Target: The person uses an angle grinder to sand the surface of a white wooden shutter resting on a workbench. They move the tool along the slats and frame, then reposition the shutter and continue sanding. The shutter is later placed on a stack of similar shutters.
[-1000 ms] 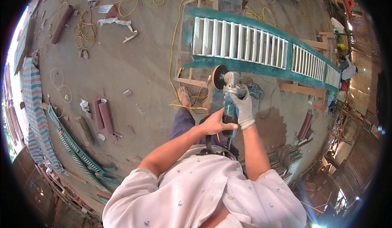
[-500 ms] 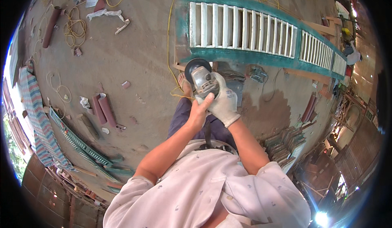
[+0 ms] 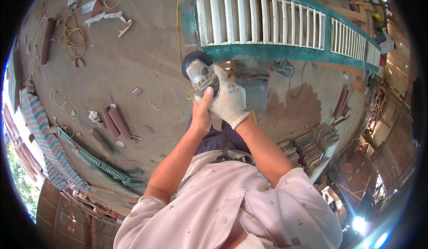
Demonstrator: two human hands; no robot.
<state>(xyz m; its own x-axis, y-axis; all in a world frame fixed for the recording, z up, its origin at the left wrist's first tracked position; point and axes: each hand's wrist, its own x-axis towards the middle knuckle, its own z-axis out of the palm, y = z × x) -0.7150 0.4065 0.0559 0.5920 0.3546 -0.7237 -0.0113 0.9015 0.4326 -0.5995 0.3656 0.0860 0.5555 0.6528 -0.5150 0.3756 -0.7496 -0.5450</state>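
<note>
An angle grinder with a round black disc is gripped in both my hands, in front of my body. My left hand is closed round its lower end, the bare thumb lying on top. In a pale work glove, my right hand wraps the right side of the tool; its fingertips are hidden beneath. The disc is beside the near left corner of a long green shutter panel with white slats. Whether the disc touches the frame I cannot tell.
Yellow cord runs along the floor beside the panel's left end. Brown rolls and a green slatted piece lie on the left. Stacked wooden pieces stand at right. Another person is at the far right.
The grinder and both hands have shifted left and slightly up in the picture. My view has moved too, so the panel sits a little higher. Both hands keep their grip.
</note>
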